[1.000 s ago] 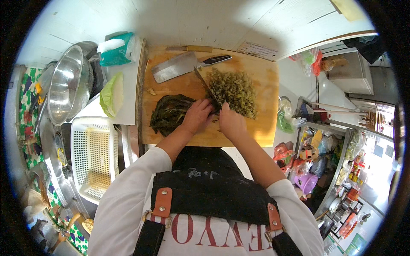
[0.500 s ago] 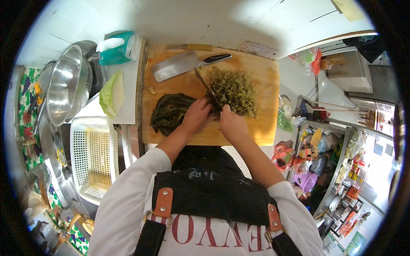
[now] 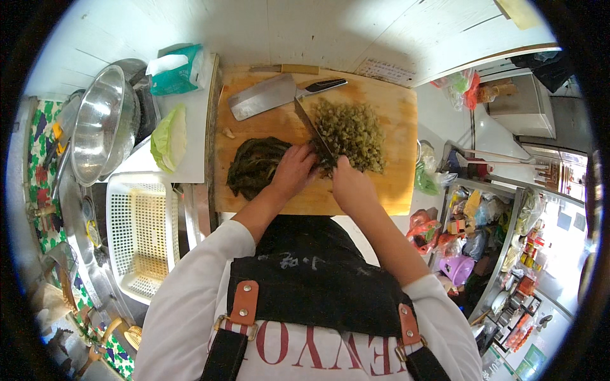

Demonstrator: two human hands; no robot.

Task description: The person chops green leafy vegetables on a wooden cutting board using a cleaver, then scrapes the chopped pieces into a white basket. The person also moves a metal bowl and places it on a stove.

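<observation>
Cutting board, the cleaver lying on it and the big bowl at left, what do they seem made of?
Cutting board: probably wood, its matte tan surface patchy with darker stains. Cleaver: greyish metal blade, likely steel, with a dull sheen; its dark handle could be plastic or wood. Bowl: shiny metal, perhaps stainless steel, judging by its bright reflections.

A wooden board point(image 3: 395, 190) bears a cleaver point(image 3: 264, 97), dark leaves point(image 3: 254, 166) and chopped greens point(image 3: 351, 135).
</observation>
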